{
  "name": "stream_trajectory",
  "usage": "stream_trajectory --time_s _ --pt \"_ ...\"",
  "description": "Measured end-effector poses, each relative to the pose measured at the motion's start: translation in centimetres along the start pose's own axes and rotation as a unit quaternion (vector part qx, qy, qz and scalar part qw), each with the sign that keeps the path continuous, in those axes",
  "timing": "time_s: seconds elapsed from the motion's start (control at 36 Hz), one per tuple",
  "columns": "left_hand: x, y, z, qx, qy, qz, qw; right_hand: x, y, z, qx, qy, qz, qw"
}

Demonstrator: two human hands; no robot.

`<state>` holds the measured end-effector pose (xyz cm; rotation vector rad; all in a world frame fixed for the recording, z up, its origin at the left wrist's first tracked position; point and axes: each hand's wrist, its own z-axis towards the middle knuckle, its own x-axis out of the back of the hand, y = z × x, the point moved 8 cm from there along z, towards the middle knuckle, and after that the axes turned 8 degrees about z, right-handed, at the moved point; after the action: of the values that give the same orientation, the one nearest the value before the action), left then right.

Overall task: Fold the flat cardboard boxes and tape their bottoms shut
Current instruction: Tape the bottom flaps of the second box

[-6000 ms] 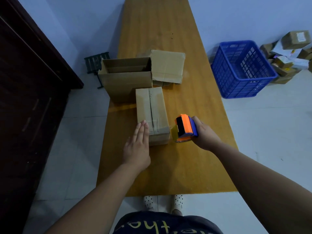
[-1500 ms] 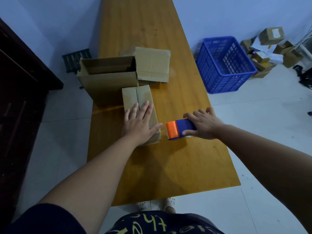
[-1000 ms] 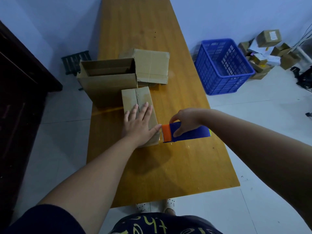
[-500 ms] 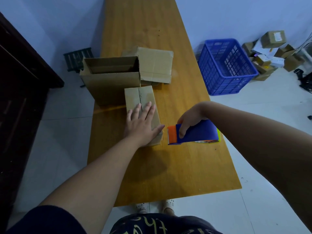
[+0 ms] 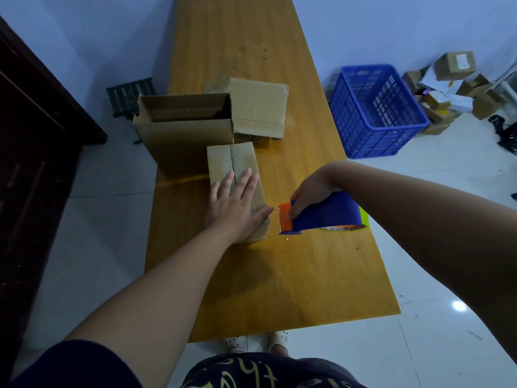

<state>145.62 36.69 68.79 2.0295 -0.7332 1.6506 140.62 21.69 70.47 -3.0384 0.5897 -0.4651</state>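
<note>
A small folded cardboard box (image 5: 223,159) lies on the wooden table (image 5: 293,275), its closed flaps facing up with the seam running away from me. My left hand (image 5: 233,204) presses flat on the near half of it, fingers straight. My right hand (image 5: 309,196) grips a blue and orange tape dispenser (image 5: 321,214) just right of the box's near corner, its orange end facing the box and touching the table.
A bigger open box (image 5: 184,127) stands behind the small one, with another closed box (image 5: 258,106) to its right. A blue plastic crate (image 5: 375,110) sits on the floor right of the table, with a heap of parcels (image 5: 453,82) beyond. A dark cabinet (image 5: 33,135) is at left.
My right hand turned the tape dispenser from upright to lying sideways and lowered it beside the box. My left hand moved from the box's side onto its top and stays there.
</note>
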Motion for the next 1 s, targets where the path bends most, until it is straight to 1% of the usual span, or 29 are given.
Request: stream_trajectory --time_s 0.14,0.31,0.5,0.58,0.72,0.83,1.0 --pt "0.1 0.0 0.0 0.0 0.004 -0.003 1.0 -0.1 0.2 0.4 -0.005 0.011 0.009 1.0" --pt "-0.1 0.0 0.0 0.002 0.002 -0.002 1.0 -0.3 -0.6 0.7 -0.009 0.033 -0.005 0.999" --pt "-0.2 0.0 0.0 -0.003 0.005 0.003 1.0 -1.7 -1.9 1.9 0.003 0.033 0.026 0.999" --pt "-0.2 -0.1 0.0 -0.002 0.005 0.001 1.0 -1.5 -2.1 1.9 0.008 0.06 0.016 0.998" --pt "0.0 -0.1 0.0 -0.006 0.007 -0.002 1.0 -1.3 -2.3 1.6 0.024 0.083 0.014 0.996" --pt "0.0 0.0 0.0 -0.007 0.006 -0.003 1.0 -1.1 -2.4 1.4 0.036 0.124 0.016 0.992" --pt "-0.1 0.0 0.2 0.002 0.0 -0.002 1.0 -1.1 -2.5 1.0 0.035 0.155 0.019 0.987"
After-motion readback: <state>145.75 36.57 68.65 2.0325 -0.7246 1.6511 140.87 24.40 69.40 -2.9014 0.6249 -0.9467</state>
